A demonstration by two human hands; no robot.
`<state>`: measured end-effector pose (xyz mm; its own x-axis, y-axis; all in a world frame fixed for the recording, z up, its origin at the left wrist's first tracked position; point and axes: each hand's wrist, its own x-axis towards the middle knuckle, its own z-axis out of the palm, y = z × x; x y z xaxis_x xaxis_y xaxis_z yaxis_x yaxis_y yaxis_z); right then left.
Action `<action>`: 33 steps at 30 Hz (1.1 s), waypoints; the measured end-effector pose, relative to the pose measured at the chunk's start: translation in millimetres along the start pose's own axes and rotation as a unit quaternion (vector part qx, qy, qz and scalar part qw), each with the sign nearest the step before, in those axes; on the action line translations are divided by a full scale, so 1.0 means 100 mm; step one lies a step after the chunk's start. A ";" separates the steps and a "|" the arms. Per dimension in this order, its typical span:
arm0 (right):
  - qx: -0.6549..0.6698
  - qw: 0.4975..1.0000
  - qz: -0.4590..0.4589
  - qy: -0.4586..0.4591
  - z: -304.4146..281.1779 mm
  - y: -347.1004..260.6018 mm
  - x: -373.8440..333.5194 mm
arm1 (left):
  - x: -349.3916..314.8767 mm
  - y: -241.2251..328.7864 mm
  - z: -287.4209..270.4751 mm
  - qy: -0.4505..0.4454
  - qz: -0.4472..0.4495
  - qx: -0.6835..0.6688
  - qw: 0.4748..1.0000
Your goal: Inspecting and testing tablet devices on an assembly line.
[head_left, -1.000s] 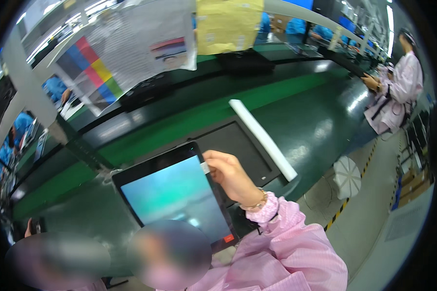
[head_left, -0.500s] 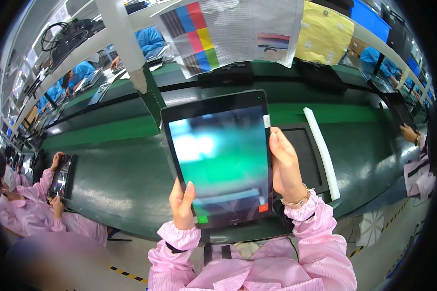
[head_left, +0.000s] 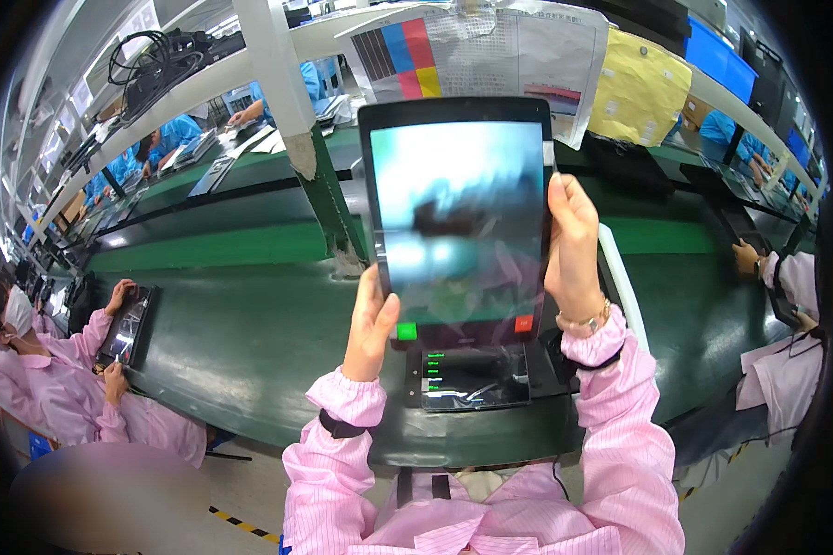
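A black tablet (head_left: 458, 222) is held up in front of me, nearly upright, its lit screen facing me. Blurred bright and dark shapes fill the screen, with a green and a red block in its lower corners. My left hand (head_left: 372, 333) grips the lower left edge, thumb on the front. Along the right edge, my right hand (head_left: 574, 245) is closed on the tablet, and its far fingers are hidden behind. Below, on the bench, lies a second dark tablet (head_left: 477, 379) showing small green lines; the held tablet covers its far part.
A white foam strip (head_left: 623, 287) lies right of my right forearm on the green bench (head_left: 241, 342). Printed sheets (head_left: 491, 55) and a yellow paper (head_left: 640, 88) hang ahead, beside a post (head_left: 319, 176). Co-workers handle a device (head_left: 128, 324) at left and a dark panel (head_left: 742, 217) at right.
Both hands have raised the tablet and straightened it. Its screen has gone from mostly green to a bright, blurred picture. The second tablet below has come into sight.
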<state>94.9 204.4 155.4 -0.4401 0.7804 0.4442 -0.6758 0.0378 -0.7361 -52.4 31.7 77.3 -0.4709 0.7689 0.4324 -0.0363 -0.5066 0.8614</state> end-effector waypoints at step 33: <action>-0.030 0.998 -0.048 -0.023 -0.13 0.23 0.77 | 0.45 -0.07 0.00 -0.043 -0.132 0.012 0.990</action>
<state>52.9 273.4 166.6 -0.4023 0.7425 0.5356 -0.6797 0.1497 -0.7181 -73.9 70.0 91.0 -0.3713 0.9039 0.2123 -0.1266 -0.2759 0.9528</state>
